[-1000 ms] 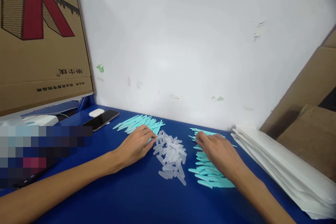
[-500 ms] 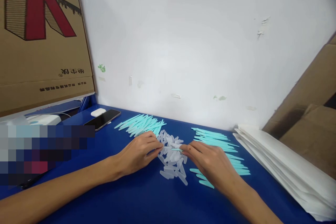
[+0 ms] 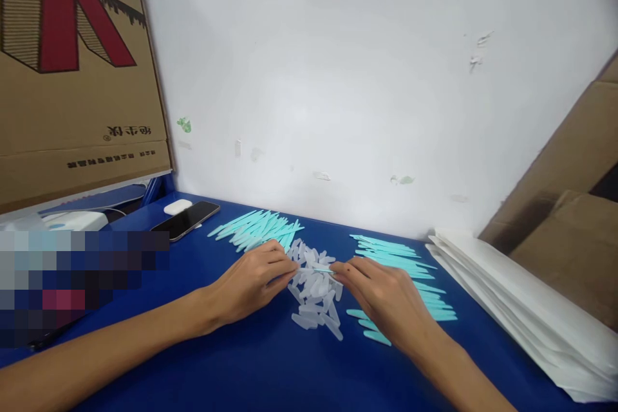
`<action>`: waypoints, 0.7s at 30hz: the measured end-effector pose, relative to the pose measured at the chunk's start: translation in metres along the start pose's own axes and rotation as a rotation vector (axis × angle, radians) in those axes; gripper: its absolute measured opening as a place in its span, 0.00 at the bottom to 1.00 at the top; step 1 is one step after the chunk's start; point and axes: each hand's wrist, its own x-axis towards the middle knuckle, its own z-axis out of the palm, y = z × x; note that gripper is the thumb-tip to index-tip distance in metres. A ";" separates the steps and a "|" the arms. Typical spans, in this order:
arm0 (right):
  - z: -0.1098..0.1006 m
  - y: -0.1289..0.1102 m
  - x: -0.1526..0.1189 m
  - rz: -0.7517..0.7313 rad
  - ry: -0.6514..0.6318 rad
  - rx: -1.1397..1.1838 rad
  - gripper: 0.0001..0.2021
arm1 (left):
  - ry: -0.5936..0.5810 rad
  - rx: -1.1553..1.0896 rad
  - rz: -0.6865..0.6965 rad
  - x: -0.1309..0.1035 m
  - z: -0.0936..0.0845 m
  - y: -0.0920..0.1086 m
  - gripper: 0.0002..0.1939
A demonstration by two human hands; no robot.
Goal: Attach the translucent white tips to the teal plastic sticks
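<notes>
The left hand (image 3: pixel 261 277) pinches what looks like a clear cap (image 3: pixel 304 270) and the right hand (image 3: pixel 381 290) pinches a teal stick (image 3: pixel 323 270), seemingly level so their tips line up, over the clear pieces (image 3: pixel 317 286) lying between both hands, within short reach.

the right hand (image 3: pixel 379 288) hides parts of the teal sticks (image 3: pixel 408 264) behind it.

Left hand (image 3: pixel 263 273) pinching a clear cap (image 3: pixel 304 269), right hand (image 3: pixel 383 283) a teal stick (image 3: pixel 324 270), over piled caps (image 3: pixel 313 299) on a blue table (image 3: pixel 232 364).
</notes>
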 end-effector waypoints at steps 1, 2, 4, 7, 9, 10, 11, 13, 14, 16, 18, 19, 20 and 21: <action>0.001 0.000 0.000 -0.001 -0.007 0.013 0.08 | -0.002 0.002 0.003 0.000 0.000 0.001 0.07; 0.002 -0.001 -0.001 -0.003 -0.015 0.027 0.08 | -0.004 0.003 0.006 0.000 0.000 0.001 0.07; 0.004 -0.004 -0.002 -0.015 -0.036 0.048 0.08 | -0.001 -0.004 0.017 0.000 0.000 0.004 0.08; 0.008 -0.011 -0.003 -0.023 -0.061 0.063 0.14 | 0.012 -0.029 0.033 0.001 -0.001 0.009 0.08; 0.010 -0.016 -0.003 -0.012 -0.062 0.092 0.20 | 0.026 -0.048 0.034 0.000 -0.002 0.012 0.08; 0.010 -0.017 -0.003 -0.004 -0.050 0.120 0.22 | 0.033 -0.059 0.033 0.000 -0.002 0.013 0.07; 0.010 -0.019 -0.003 0.003 -0.035 0.152 0.22 | 0.040 -0.072 0.032 0.000 -0.002 0.015 0.07; 0.009 -0.021 -0.002 0.007 0.003 0.213 0.22 | 0.051 -0.095 0.029 0.000 -0.001 0.016 0.08; 0.009 -0.021 -0.002 0.004 0.020 0.237 0.21 | 0.057 -0.105 0.027 0.000 -0.001 0.017 0.08; 0.008 -0.022 -0.001 -0.001 0.040 0.270 0.21 | 0.073 -0.127 0.024 0.000 0.000 0.020 0.08; 0.006 -0.023 -0.001 -0.003 0.051 0.287 0.22 | 0.091 -0.154 0.018 0.000 0.000 0.022 0.07; 0.006 -0.023 -0.002 -0.003 0.053 0.289 0.22 | 0.096 -0.166 0.014 0.000 0.000 0.023 0.07; 0.005 -0.024 -0.002 -0.004 0.055 0.285 0.23 | 0.101 -0.174 0.010 -0.001 0.000 0.024 0.07; 0.005 -0.025 -0.002 -0.004 0.055 0.276 0.23 | 0.105 -0.179 0.007 -0.001 0.000 0.025 0.07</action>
